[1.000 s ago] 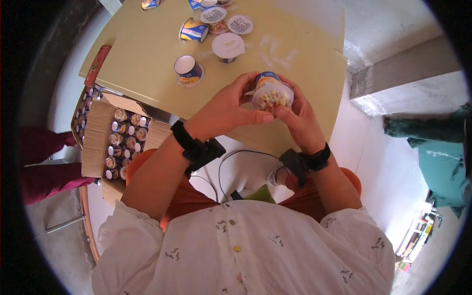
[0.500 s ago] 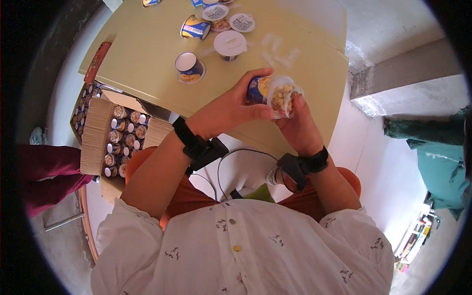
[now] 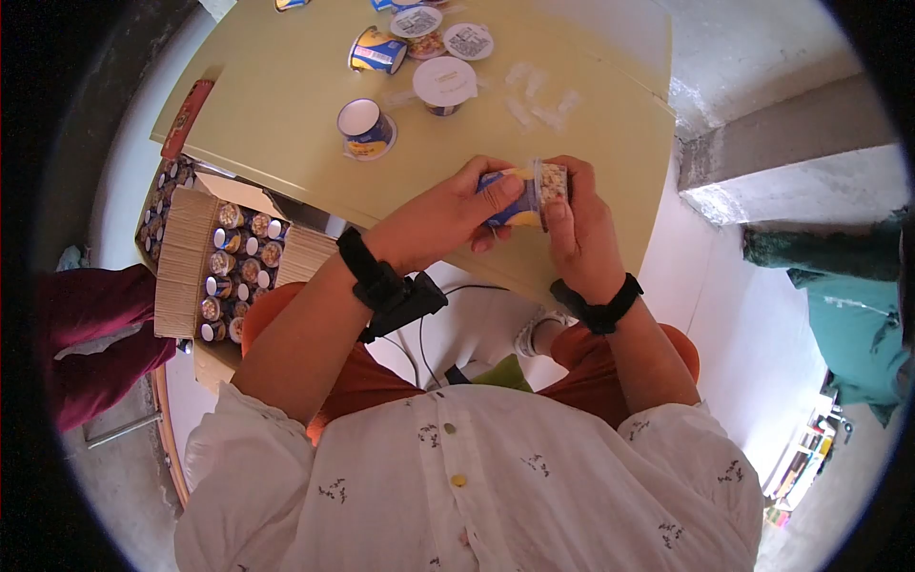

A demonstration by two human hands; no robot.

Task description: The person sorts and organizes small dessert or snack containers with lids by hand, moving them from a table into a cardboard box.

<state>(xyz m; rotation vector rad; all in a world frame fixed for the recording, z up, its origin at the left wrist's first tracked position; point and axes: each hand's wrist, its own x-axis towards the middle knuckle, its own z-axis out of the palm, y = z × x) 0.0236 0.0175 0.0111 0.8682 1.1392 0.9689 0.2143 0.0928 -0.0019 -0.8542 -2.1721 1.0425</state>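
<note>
Above the near part of the table (image 3: 610, 76), a blue and yellow snack cup (image 3: 524, 205) lies sideways between my hands. My left hand (image 3: 456, 208) is closed around its blue body, thumb on top. A clear tub of pale, nut-like or cereal pieces (image 3: 553, 179) forms the cup's right end. My right hand (image 3: 593, 229) grips that clear tub between thumb and fingers. Nearest to my hands, an upright open blue cup (image 3: 367, 133) stands to the left, with a white-lidded tub (image 3: 445, 84) behind it.
Farther back are a tipped blue and yellow cup (image 3: 377, 51) and white round lids (image 3: 468, 41). Clear plastic scraps (image 3: 538, 105) lie on the table. At left stands a cardboard box (image 3: 183, 262) full of similar cups. A red strip (image 3: 188, 118) lies at the table's left edge.
The held cup has turned, so its clear end points right instead of toward me. My right hand has shifted to wrap around that end. My left thumb now lies across the blue body.
</note>
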